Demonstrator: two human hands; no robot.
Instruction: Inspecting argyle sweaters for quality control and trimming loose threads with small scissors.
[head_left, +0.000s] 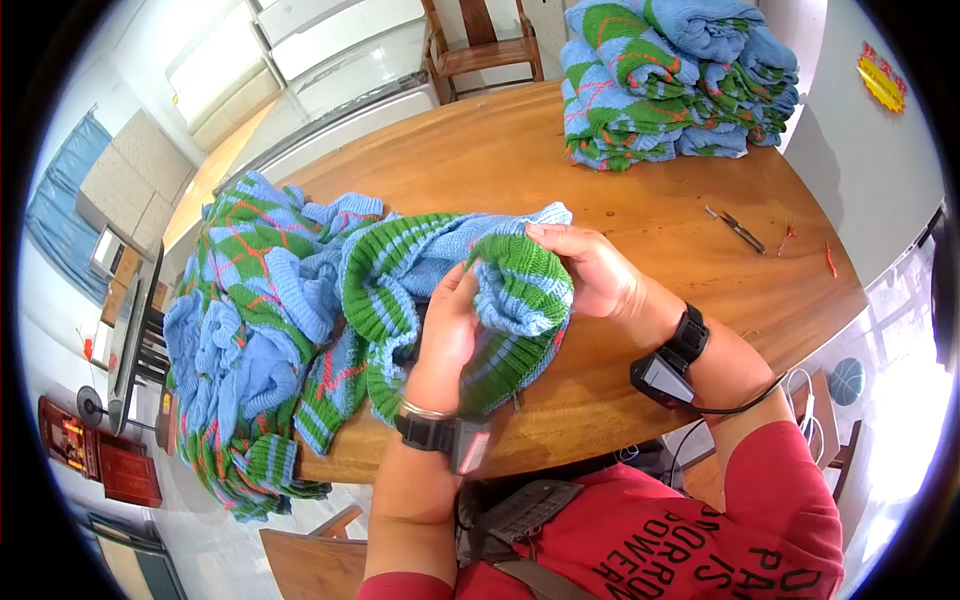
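A blue and green knitted garment (382, 277) lies in front of me, its striped ribbed edge forming a wide open loop. Both hands hold a smaller striped ribbed cuff (525, 281), which is bunched into a rounded opening. My left hand (448, 322) pinches the cuff's left side, with its wrist against the green ribbing. On the other side, my right hand (592, 266) grips the upper right rim, thumb on top of the knit. Part of the garment under my left hand is hidden.
A loose heap of similar knitwear (240, 337) hangs over the table's left edge. Folded knitwear (675, 82) is stacked at the back right. On the wooden table (480, 165) lie thread snips (742, 232) and red yarn scraps (786, 236). A wooden chair (487, 56) stands behind.
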